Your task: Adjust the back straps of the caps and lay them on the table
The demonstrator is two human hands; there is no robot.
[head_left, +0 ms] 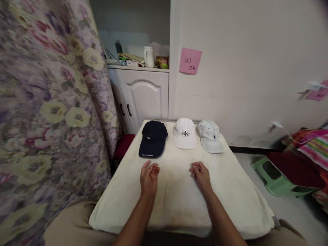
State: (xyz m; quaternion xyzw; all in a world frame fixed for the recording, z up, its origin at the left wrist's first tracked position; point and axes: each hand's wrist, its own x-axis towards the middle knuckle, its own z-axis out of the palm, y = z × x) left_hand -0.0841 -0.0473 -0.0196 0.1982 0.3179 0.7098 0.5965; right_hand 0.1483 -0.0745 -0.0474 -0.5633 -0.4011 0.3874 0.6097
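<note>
Three baseball caps lie in a row at the far side of the cloth-covered table (179,191). On the left is a navy cap (153,138) with small white lettering along its brim edge. A white cap (185,131) with a dark "CK" mark sits in the middle, and a pale cap (210,136) with a small dark emblem is on the right. My left hand (149,177) is just below the navy brim, palm turned inward, loosely open and empty. Near the middle and right caps, my right hand (201,174) has its fingers curled in, touching no cap.
A floral curtain (51,119) hangs at the left. Behind the table stand a white cabinet (146,95) and a wall with a pink note (190,60). On the floor at right is a green stool (279,177) with a dark red top, beside colourful fabric (315,150).
</note>
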